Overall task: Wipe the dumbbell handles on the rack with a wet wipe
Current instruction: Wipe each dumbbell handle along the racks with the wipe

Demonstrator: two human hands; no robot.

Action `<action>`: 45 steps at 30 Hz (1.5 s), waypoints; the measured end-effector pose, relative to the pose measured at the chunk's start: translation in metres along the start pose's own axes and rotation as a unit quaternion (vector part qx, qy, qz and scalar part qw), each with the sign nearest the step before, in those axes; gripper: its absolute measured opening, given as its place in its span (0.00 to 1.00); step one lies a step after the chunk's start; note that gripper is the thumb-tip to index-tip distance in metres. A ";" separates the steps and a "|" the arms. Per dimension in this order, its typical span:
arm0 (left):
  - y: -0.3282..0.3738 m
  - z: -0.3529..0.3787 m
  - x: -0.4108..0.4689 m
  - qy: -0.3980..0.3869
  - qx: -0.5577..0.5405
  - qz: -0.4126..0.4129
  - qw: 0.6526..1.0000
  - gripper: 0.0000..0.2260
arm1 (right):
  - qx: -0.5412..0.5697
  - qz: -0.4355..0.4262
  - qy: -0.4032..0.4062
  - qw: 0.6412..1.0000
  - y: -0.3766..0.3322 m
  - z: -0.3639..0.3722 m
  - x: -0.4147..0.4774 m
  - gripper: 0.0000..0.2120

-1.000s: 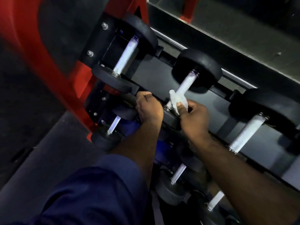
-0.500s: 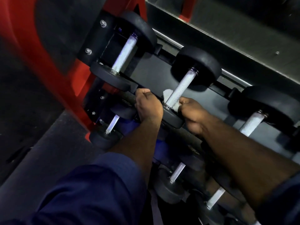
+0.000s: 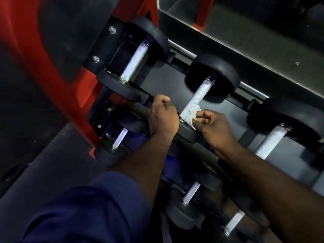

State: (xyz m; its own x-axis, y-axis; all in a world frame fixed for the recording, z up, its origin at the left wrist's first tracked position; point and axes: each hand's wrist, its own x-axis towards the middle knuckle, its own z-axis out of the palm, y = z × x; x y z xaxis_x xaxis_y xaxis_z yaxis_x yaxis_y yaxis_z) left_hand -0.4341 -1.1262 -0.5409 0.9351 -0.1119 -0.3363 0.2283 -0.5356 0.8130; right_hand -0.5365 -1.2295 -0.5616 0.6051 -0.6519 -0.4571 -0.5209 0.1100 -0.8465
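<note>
A: Fast one. Right hand (image 3: 213,127)?
B: Curled, thumb and fingers pinching the wet wipe (image 3: 192,114). The wipe is bunched against the near end of the middle handle (image 3: 196,99), just above the near head (image 3: 188,135)

A: Left hand (image 3: 164,118)?
B: Fisted round the front rail (image 3: 138,109) of the rack (image 3: 163,81), just left of that near head. Bracing, I'd guess. Not on the wipe

A: Which way does the handle lie from the right hand?
B: Up and away. Its long axis runs from the rack's front edge toward the back edge, slanting right, and ends at the far head (image 3: 213,74). The wipe sits low on the handle's right side, and the knurled length above it is bare

A: So the coming move?
B: My call: slide the wipe along that axis toward the back edge. The right hand is the nearer one and it has the wipe

A: Room?
B: Open tray on both sides. The left-side handle (image 3: 134,61) and right-side handle (image 3: 270,141) are well apart. The two heads cap the stroke, and the left knuckles are near on the left. Whether the wipe wraps under the handle, cannot tell

A: Lower tier?
B: More lower-tier handles (image 3: 191,192) below the front rail, partly hidden by the arms, with no hand on them
</note>
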 end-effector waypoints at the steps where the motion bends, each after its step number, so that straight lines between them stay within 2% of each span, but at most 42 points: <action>1: 0.002 -0.002 -0.002 -0.008 0.027 0.014 1.000 0.12 | -0.026 -0.012 0.017 0.999 -0.001 0.002 0.001 0.05; 4: 0.014 -0.008 -0.003 -0.049 0.140 0.042 0.988 0.11 | -0.029 -0.018 0.052 0.998 0.002 0.006 0.006 0.06; 7: 0.029 -0.009 0.006 -0.091 0.228 0.045 0.968 0.13 | -0.007 -0.010 0.050 0.999 0.004 0.011 0.006 0.12; 11: 0.033 -0.003 0.007 -0.066 0.180 0.022 0.981 0.13 | -0.009 -0.009 0.079 0.997 -0.007 0.008 0.006 0.10; 12: 0.032 0.000 0.006 -0.053 0.178 0.021 0.982 0.12 | 0.020 -0.007 0.092 0.996 -0.012 0.005 0.009 0.10; 14: 0.031 0.001 0.004 -0.043 0.181 0.023 0.982 0.12 | 0.145 0.015 0.126 0.981 -0.024 0.001 0.021 0.08; 15: 0.031 0.000 0.005 -0.043 0.185 0.024 0.981 0.12 | 0.215 0.033 0.148 0.965 -0.029 0.001 0.030 0.05; 17: 0.034 0.000 0.005 -0.045 0.190 0.025 0.980 0.12 | 0.308 0.060 0.186 0.931 -0.035 0.000 0.052 0.06; 19: 0.035 -0.001 0.004 -0.043 0.195 0.022 0.980 0.12 | 0.311 0.076 0.170 0.932 -0.032 0.007 0.053 0.08; 23: 0.036 -0.002 0.004 -0.050 0.206 0.029 0.977 0.12 | 0.182 0.094 0.073 0.976 -0.002 0.021 0.005 0.10; 24: 0.036 -0.002 0.005 -0.055 0.208 0.033 0.976 0.12 | 0.164 0.083 0.074 0.980 -0.002 0.021 0.003 0.12; 26: 0.034 -0.001 0.006 -0.055 0.209 0.039 0.975 0.12 | 0.200 0.059 0.109 0.972 -0.020 0.017 0.019 0.11; 28: 0.032 -0.001 0.008 -0.054 0.207 0.045 0.976 0.12 | 0.289 0.062 0.148 0.944 -0.041 0.012 0.039 0.08; 30: 0.032 -0.002 0.011 -0.056 0.207 0.043 0.976 0.12 | 0.330 0.071 0.168 0.926 -0.049 0.015 0.043 0.10; 34: 0.032 -0.003 0.009 -0.061 0.205 0.043 0.976 0.12 | 0.386 0.047 0.182 0.903 -0.032 0.028 0.040 0.07; 40: 0.034 -0.003 0.009 -0.060 0.211 0.051 0.974 0.11 | 0.461 0.126 0.153 0.865 -0.058 0.021 0.050 0.14; 43: 0.036 -0.005 0.010 -0.068 0.210 0.047 0.974 0.12 | 0.450 0.103 0.176 0.869 -0.048 0.019 0.051 0.09; 45: 0.036 -0.005 0.007 -0.072 0.209 0.049 0.974 0.12 | 0.422 0.068 0.208 0.880 -0.041 0.025 0.050 0.11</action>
State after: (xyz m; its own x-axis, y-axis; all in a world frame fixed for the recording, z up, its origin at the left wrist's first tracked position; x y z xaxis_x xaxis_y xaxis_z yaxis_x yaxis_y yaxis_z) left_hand -0.4176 -1.1422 -0.5115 0.8922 -0.2800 -0.3545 -0.0185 -0.8068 0.5906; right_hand -0.4703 -1.2476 -0.5565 0.2071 -0.7890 -0.5784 0.1674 0.6111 -0.7737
